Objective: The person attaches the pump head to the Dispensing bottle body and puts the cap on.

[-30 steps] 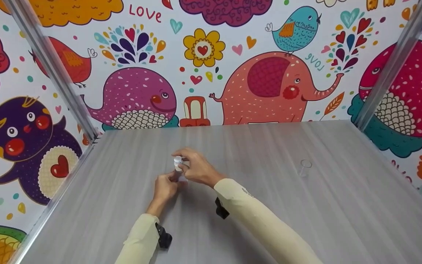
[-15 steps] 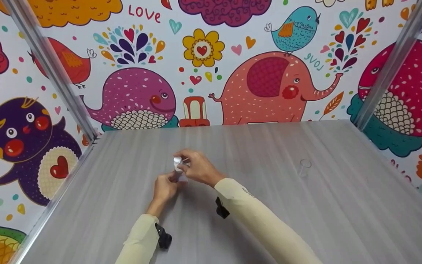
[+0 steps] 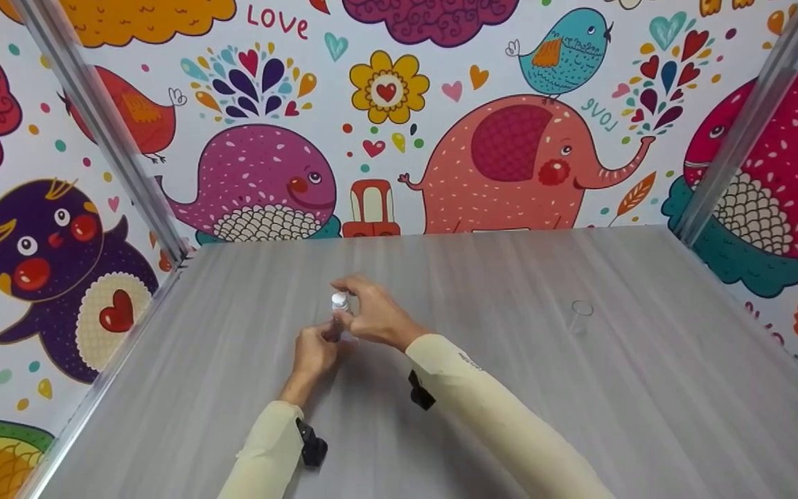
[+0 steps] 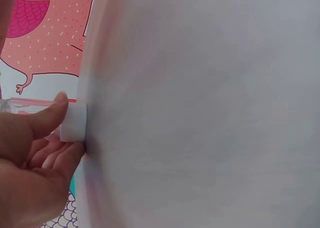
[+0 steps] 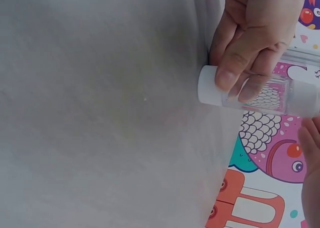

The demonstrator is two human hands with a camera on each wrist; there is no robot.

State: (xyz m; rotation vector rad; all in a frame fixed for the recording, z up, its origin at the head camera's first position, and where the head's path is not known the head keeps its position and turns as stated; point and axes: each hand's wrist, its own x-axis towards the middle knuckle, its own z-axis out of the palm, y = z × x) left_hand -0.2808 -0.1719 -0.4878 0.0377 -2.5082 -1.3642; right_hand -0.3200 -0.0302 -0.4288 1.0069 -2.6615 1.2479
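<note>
A clear cylindrical bottle point(image 5: 270, 97) with a white band at its lower end point(image 5: 210, 85) stands on the table. My left hand point(image 3: 314, 357) grips its lower part; in the left wrist view, the thumb and fingers of that hand point(image 4: 37, 158) lie round the white end point(image 4: 74, 122). At the bottle's pale top point(image 3: 340, 301), my right hand point(image 3: 379, 315) has its thumb and fingers on either side, pinching it. The right wrist view shows only part of the right hand point(image 5: 311, 158), beside the top; the fingers partly cover the bottle.
A small clear glass point(image 3: 581, 319) stands on the right side of the grey wood-grain table point(image 3: 510, 360). Walls printed with cartoon animals and metal posts point(image 3: 101, 132) border the table at the back and sides.
The head view has shifted slightly. Both hands stay at the bottle, and the right fingers have moved a little around its top.
</note>
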